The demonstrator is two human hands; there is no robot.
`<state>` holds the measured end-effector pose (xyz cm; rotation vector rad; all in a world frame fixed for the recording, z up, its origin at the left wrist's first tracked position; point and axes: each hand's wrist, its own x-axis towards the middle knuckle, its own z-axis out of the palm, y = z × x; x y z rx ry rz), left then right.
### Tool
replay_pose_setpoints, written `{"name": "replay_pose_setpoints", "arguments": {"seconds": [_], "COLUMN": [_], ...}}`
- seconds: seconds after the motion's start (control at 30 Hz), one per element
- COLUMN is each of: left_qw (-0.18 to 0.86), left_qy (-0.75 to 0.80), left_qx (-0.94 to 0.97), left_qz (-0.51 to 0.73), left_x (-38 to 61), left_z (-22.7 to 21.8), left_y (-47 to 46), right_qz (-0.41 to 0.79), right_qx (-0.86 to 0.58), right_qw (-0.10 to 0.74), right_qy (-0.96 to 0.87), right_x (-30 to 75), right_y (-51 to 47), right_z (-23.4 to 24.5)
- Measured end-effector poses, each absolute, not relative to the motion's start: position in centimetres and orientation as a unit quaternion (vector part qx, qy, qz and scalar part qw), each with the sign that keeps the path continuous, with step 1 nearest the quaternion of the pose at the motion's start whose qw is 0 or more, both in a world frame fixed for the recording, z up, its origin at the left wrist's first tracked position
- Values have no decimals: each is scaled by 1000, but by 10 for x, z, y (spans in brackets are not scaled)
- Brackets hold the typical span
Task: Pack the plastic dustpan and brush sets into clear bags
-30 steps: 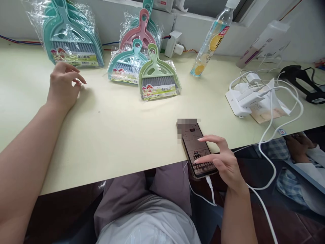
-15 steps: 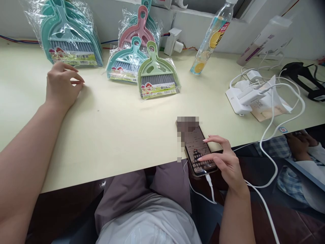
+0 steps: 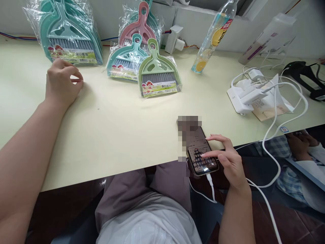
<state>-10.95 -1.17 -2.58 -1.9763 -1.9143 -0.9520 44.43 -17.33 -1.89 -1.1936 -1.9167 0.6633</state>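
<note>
My left hand (image 3: 61,80) rests on the table just in front of a stack of teal dustpan-and-brush sets (image 3: 72,32) in clear plastic. Its fingers are curled, thumb and fingertips touching, with nothing visible in them. At the front edge of the table lies a phone (image 3: 200,149), its screen lit with a keyboard and its top end blurred out. My right hand (image 3: 230,159) hovers over the phone, fingers stretched apart, one fingertip at the on-screen keys. A white charging cable (image 3: 210,180) is plugged into the phone's lower end.
Wrapped pink (image 3: 139,25), blue (image 3: 127,57) and green dustpan sets (image 3: 159,74) lie mid-table. Behind stand a drink bottle (image 3: 212,40) and a white bottle (image 3: 269,37). Right are a power strip (image 3: 240,101) with looping cables and a black device (image 3: 303,79). Another person's hands (image 3: 301,144) show at far right.
My left thumb and fingertips have come together from slightly apart. My right hand stays over the phone, with only a small shift. The whole view has moved slightly.
</note>
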Motion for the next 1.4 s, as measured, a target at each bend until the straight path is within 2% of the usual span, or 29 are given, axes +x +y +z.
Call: {"name": "replay_pose_setpoints", "arguments": {"seconds": [0.5,0.9,1.07,1.4], "left_qw": [122,107,103,108], "left_qy": [-641,-654,-643,-664], "left_qx": [-686,-682,-687,-668], "left_qz": [-323,-308,-321,-318], "left_x": [-112,-106,-104,-109], "left_z": [-27,-24,-23,-26], "left_y": [-12,-16,-17,-13], "right_qz": [237,240,227,220], "right_qx": [-473,-465,-453,-464], "right_qw": [466,478,539,504], "right_qy": [-709,-706,-673,-694], "right_x": [446,444,440,437], "right_y": [-166,-164,-162,-166], "right_z": [-30,-33,-33,-31]}}
